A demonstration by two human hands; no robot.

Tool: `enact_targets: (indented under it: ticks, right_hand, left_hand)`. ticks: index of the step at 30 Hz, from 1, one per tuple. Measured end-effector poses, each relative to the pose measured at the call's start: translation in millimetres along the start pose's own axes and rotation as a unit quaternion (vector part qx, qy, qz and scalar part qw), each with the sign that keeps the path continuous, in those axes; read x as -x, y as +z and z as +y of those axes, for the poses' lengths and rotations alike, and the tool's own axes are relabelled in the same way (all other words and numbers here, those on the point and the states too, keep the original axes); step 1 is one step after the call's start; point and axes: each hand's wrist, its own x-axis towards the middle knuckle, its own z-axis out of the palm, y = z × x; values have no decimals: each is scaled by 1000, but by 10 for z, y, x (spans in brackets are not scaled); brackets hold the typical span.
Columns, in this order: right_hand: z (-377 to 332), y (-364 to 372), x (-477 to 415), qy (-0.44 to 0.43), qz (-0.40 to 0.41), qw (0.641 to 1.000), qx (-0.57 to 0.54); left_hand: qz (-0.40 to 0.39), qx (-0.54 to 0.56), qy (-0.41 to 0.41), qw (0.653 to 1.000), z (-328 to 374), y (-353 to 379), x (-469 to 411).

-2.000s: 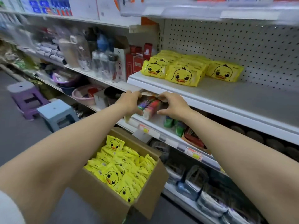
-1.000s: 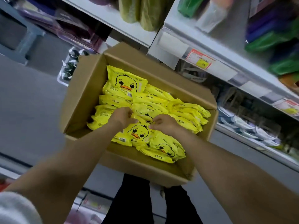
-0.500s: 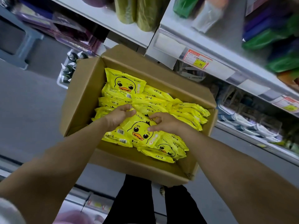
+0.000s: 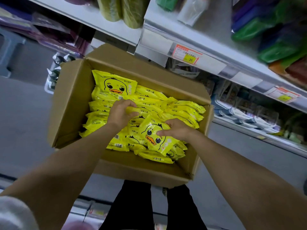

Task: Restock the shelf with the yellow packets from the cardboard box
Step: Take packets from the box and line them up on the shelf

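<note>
Both hands are down inside the box (image 4: 71,103), an open brown cardboard carton with its flaps folded outward. It is packed with packets (image 4: 184,110): flat, glossy yellow plastic pillows with crinkled seams, lying in overlapping rows all round the hands.

The right hand (image 4: 176,130) pinches one packet (image 4: 154,140), thumb across its printed duck face and fingers curled behind its top edge. This packet sits tilted above the pile, just left of that hand.

The left hand (image 4: 122,113) is beside it and slightly farther in. Its fingers curl down over the packets and its thumb closes under them, gripping shiny film in the middle of the pile.

Beyond both hands, another duck-face packet (image 4: 114,85) leans against the box's far wall.

Farther out, past the box, a white metal shelf (image 4: 216,45) carries an orange and yellow paper price tag (image 4: 186,54) on its front edge. Green and purple wrapped goods on it are blurred.
</note>
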Motion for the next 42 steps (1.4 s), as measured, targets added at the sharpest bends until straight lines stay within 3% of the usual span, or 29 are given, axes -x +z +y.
enact_targets:
  ticks: [7, 11, 16, 22, 25, 28, 32, 42]
  right_hand:
    - [295, 73, 57, 17, 27, 997, -73]
    - [352, 140, 86, 25, 45, 991, -121]
    - [400, 128, 217, 14, 33, 985, -169]
    - [405, -16, 618, -19, 33, 987, -157]
    - [404, -108, 917, -69, 41, 984, -160]
    - [505, -171, 1145, -96, 68, 980, -159]
    - [787, -286, 1482, -149, 91, 970, -172]
    - [1285, -956, 2616, -283, 211, 925, -142]
  left_hand:
    - [-84, -169, 17, 982, 17, 95, -31]
    - [-153, -292, -8, 944, 13, 214, 71]
    - [-136, -340, -41, 930, 102, 272, 247]
    - [-151, -197, -155, 956, 337, 37, 430]
    - [-89, -24, -221, 971, 513, -42, 622]
    - [-39, 128, -245, 960, 793, -24, 902]
    - [-18, 206, -229, 951, 1199, 50, 1403]
    - [-21, 276, -78, 958, 2402, 308, 2289]
